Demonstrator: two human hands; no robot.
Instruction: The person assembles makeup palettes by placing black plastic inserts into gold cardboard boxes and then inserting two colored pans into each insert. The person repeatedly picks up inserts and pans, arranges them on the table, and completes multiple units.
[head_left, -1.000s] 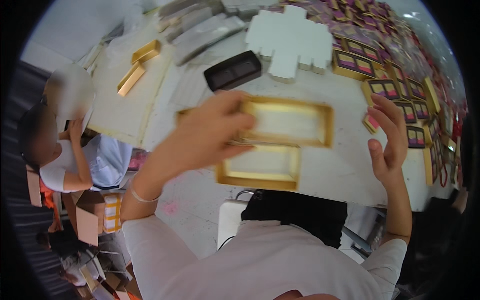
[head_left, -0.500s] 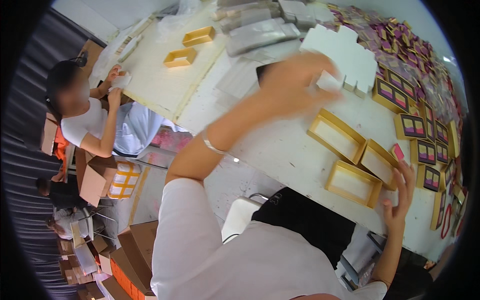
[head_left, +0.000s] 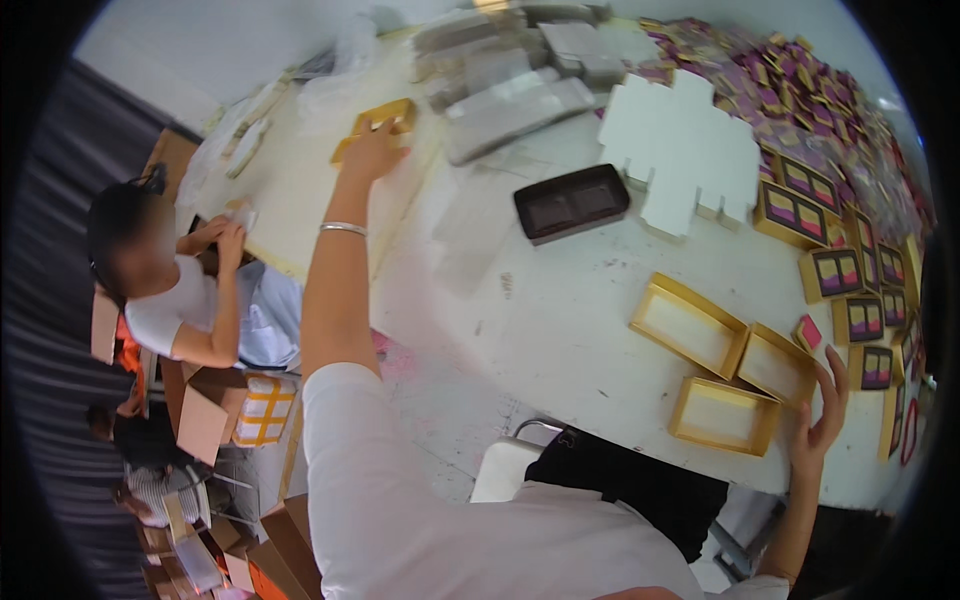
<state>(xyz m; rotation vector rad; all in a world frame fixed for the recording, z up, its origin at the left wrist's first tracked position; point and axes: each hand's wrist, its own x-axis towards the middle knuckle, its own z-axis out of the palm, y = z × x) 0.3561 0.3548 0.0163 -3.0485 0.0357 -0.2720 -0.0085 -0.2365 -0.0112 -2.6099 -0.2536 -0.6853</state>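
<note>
Watching remotely, I can read no text, number or sign. A smudged mark (head_left: 506, 285) on the white tabletop (head_left: 560, 335), right of the left hand's (head_left: 370, 157) fingers and nearer the body, is too blurred to make out. A tiny mark (head_left: 567, 438) on the black cloth (head_left: 630, 490), left of the right hand's (head_left: 812, 430) fingers, is equally unclear.

3 empty gold trays (head_left: 715, 437), 2 far-left gold trays (head_left: 402, 110), 1 dark tray (head_left: 575, 205), 1 pink block (head_left: 807, 332).
</note>
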